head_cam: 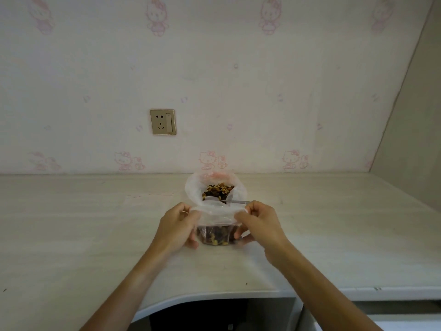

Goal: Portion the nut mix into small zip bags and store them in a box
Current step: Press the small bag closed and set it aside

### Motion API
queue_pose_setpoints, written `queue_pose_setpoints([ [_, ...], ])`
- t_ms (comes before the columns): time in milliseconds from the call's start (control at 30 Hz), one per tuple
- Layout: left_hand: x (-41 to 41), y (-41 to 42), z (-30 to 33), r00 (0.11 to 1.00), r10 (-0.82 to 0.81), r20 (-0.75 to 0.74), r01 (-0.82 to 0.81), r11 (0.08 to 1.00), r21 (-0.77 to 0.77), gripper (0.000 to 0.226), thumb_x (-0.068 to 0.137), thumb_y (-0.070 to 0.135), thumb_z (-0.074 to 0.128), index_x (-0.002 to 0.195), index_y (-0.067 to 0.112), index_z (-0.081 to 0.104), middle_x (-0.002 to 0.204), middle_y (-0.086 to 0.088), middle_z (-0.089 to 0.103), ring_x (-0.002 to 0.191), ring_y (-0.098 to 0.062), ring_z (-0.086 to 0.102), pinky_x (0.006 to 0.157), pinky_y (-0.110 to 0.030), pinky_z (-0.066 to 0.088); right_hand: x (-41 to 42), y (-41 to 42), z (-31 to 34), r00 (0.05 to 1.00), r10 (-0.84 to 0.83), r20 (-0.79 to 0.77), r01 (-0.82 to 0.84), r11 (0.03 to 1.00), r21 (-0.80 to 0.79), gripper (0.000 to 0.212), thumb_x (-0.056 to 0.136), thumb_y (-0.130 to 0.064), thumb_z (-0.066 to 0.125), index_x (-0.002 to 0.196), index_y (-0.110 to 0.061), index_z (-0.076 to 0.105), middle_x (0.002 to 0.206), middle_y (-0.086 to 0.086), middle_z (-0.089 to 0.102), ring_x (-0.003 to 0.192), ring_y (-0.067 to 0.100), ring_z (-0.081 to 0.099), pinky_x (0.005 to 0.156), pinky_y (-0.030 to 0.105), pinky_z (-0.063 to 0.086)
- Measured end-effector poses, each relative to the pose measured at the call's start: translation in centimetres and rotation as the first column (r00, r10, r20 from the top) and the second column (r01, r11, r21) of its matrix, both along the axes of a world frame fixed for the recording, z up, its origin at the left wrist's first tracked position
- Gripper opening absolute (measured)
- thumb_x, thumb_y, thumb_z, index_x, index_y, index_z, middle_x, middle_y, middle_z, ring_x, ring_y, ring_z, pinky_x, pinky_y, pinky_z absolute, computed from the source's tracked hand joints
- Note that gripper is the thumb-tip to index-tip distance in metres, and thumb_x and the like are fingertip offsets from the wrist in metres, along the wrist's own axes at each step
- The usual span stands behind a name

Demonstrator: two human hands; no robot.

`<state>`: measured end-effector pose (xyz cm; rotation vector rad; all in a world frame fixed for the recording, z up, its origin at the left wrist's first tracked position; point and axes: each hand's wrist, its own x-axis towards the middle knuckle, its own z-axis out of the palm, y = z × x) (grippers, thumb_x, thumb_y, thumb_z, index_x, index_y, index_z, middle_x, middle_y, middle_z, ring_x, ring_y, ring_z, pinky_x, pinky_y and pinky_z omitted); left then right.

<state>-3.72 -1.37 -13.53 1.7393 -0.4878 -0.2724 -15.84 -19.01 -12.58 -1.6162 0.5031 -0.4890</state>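
Gripping a small clear zip bag point(216, 231) of nut mix from both sides, the left hand point(177, 226) and right hand point(259, 225) pinch its top edge with curled fingers, holding it just above the pale wooden desk point(95, 235). Just behind it stands a larger open plastic bag point(193, 189) of nut mix point(218, 190), with a metal spoon handle point(238, 202) sticking out toward the right hand. A wall socket point(163, 122) sits on the cartoon-cat wallpaper beyond.

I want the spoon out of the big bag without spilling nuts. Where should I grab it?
Pinch the spoon by its bare handle end, coming from the right: the handle pokes out over the big bag's right rim, while the bowl sits buried among the nuts.
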Motion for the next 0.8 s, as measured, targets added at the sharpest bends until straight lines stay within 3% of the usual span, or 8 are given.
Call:
queue_pose_setpoints([
  [67, 0.1, 0.6, 0.8, 0.964, -0.122, -0.237, 0.091, 0.986, -0.137, 0.022, 0.085, 0.039, 0.074, 0.075, 0.018, 0.072, 0.070, -0.004, 0.061, 0.058, -0.018, 0.061, 0.059, -0.043, 0.058, -0.3, -0.7, 0.8, 0.990, 0.141, -0.011, -0.135, 0.967, 0.215, 0.012, 0.091, -0.011, 0.072, 0.095, -0.001, 0.066, 0.079, 0.015, 0.062, 0.064, 0.023, 0.068, 0.054, 0.035, 0.058],
  [167, 0.7, 1.6, 1.4, 0.849, -0.311, -0.427, 0.213, 0.941, -0.264, 0.043, 0.088, 0.051, 0.072, 0.102, 0.012, 0.079, 0.083, -0.006, 0.065, 0.069, -0.018, 0.063, 0.063, -0.038, 0.058, -0.5, -1.8, 1.2, 0.976, 0.209, 0.061, -0.215, 0.880, 0.423, 0.020, 0.096, -0.021, 0.068, 0.101, -0.002, 0.068, 0.081, 0.011, 0.061, 0.070, 0.025, 0.066, 0.057, 0.034, 0.057],
  [300, 1.1, 1.9, 0.8, 0.774, -0.410, -0.482, 0.242, 0.896, -0.372, 0.039, 0.085, 0.041, 0.081, 0.110, 0.011, 0.080, 0.102, -0.008, 0.072, 0.084, -0.018, 0.069, 0.075, -0.039, 0.062, -0.8, -2.2, 1.0, 0.974, 0.209, 0.090, -0.227, 0.847, 0.481, 0.020, 0.099, -0.020, 0.063, 0.105, -0.002, 0.071, 0.089, 0.013, 0.066, 0.079, 0.024, 0.069, 0.065, 0.035, 0.059],
  [400, 0.9, 1.9, 0.8, 0.803, -0.433, -0.409, 0.293, 0.886, -0.360, 0.057, 0.072, 0.046, 0.093, 0.115, 0.011, 0.078, 0.116, -0.009, 0.074, 0.097, -0.019, 0.071, 0.077, -0.036, 0.061, -0.9, -2.1, 0.7, 0.981, 0.180, 0.074, -0.195, 0.907, 0.374, 0.024, 0.096, -0.020, 0.070, 0.110, 0.000, 0.075, 0.101, 0.019, 0.075, 0.086, 0.024, 0.071, 0.069, 0.034, 0.060],
  [500, 0.5, 1.7, 1.2, 0.854, -0.389, -0.345, 0.316, 0.915, -0.250, 0.062, 0.062, 0.051, 0.097, 0.108, 0.014, 0.081, 0.119, -0.010, 0.076, 0.101, -0.021, 0.074, 0.076, -0.031, 0.061, -0.9, -1.6, 0.9, 0.991, 0.117, 0.067, -0.130, 0.959, 0.250, 0.017, 0.090, -0.014, 0.077, 0.098, 0.000, 0.072, 0.089, 0.020, 0.074, 0.072, 0.025, 0.070, 0.061, 0.035, 0.061],
  [633, 0.1, 0.8, 1.6, 0.958, -0.191, -0.214, 0.169, 0.979, -0.116, 0.029, 0.067, 0.034, 0.096, 0.084, 0.018, 0.078, 0.088, -0.007, 0.077, 0.074, -0.016, 0.072, 0.063, -0.028, 0.060, -0.6, -0.6, 1.3, 0.998, 0.036, 0.048, -0.031, 0.995, -0.098, 0.011, 0.090, 0.005, 0.067, 0.086, -0.001, 0.060, 0.064, 0.013, 0.060, 0.050, 0.022, 0.062, 0.047, 0.038, 0.058],
  [733, -0.1, 0.1, 1.6, 0.998, 0.025, 0.066, -0.021, 0.997, -0.069, 0.024, 0.079, -0.004, 0.076, 0.071, 0.015, 0.063, 0.062, -0.006, 0.066, 0.052, -0.016, 0.065, 0.057, -0.034, 0.057, -0.1, 0.2, 1.2, 0.998, -0.050, 0.041, 0.062, 0.925, -0.375, 0.015, 0.081, 0.018, 0.049, 0.078, 0.003, 0.047, 0.064, 0.009, 0.048, 0.051, 0.025, 0.051, 0.043, 0.051, 0.052],
  [800, -0.2, 0.0, 1.6, 0.937, 0.116, 0.329, -0.122, 0.993, -0.003, 0.027, 0.078, -0.007, 0.066, 0.071, 0.018, 0.056, 0.055, -0.006, 0.062, 0.047, -0.023, 0.062, 0.053, -0.037, 0.054, 0.1, 0.5, 1.1, 0.996, -0.081, 0.022, 0.082, 0.881, -0.465, 0.017, 0.081, 0.017, 0.046, 0.079, 0.000, 0.046, 0.063, 0.005, 0.046, 0.051, 0.022, 0.046, 0.041, 0.053, 0.049],
])
